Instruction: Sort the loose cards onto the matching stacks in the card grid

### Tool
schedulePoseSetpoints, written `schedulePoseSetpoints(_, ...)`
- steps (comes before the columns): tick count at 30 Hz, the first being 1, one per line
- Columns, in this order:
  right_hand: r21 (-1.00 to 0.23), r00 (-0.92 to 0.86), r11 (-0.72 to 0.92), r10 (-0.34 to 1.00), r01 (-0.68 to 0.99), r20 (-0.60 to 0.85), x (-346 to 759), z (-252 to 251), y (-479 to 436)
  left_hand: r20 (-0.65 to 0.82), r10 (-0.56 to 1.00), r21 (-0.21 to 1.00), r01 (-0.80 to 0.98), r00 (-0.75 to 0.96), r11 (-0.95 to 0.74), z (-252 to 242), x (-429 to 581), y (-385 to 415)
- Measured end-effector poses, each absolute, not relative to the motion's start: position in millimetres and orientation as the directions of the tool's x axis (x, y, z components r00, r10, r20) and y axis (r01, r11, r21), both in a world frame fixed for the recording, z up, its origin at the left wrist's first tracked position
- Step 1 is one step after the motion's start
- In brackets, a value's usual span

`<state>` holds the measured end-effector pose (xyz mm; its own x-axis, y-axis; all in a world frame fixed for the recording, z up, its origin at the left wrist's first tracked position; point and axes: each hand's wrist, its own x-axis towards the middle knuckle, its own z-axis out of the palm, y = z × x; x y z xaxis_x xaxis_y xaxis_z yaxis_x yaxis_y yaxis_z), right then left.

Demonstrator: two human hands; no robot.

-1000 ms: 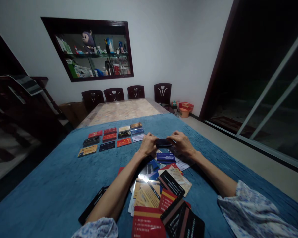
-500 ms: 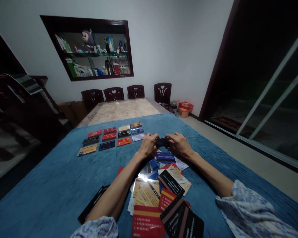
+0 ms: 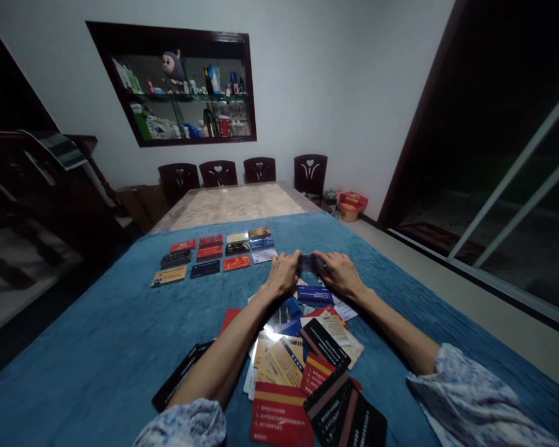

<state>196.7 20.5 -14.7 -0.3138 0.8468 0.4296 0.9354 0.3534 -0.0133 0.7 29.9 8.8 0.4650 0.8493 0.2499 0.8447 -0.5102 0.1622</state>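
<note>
Between my two hands is a dark card (image 3: 310,264), gripped at its left end by my left hand (image 3: 284,273) and at its right end by my right hand (image 3: 339,272). The fingers of both hands are closed on its edges. Just below my hands a blue card (image 3: 315,295) lies on a loose, overlapping heap of cards, with a black card (image 3: 325,343), a tan card (image 3: 279,363) and a red card (image 3: 279,413) nearer me. Left of my left hand, several cards lie in rows, among them a white card (image 3: 264,256) and a red-orange card (image 3: 236,263).
A blue cloth (image 3: 121,335) covers the near part of the long table (image 3: 233,202). Dark chairs (image 3: 310,174) stand at its far end. Black cards (image 3: 181,372) lie beneath my left forearm. A wall shelf (image 3: 190,93) and a sliding door (image 3: 507,174) are farther off.
The view has shifted slightly, so everything sits a little to the right. The dark card between my hands is now tilted up more and catches more light. Both hands keep their grip.
</note>
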Motion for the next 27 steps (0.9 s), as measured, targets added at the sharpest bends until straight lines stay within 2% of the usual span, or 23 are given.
schedulePoseSetpoints(13,-0.001,-0.343,0.372,0.858,0.928,0.383,194,-15,33,0.227,0.893,0.270,0.856,0.388,-0.440,5,0,37)
schedulePoseSetpoints(27,-0.060,-0.362,0.406,0.865,0.912,0.348,202,-13,39,0.163,0.890,0.159,0.879,0.425,-0.449,19,1,30)
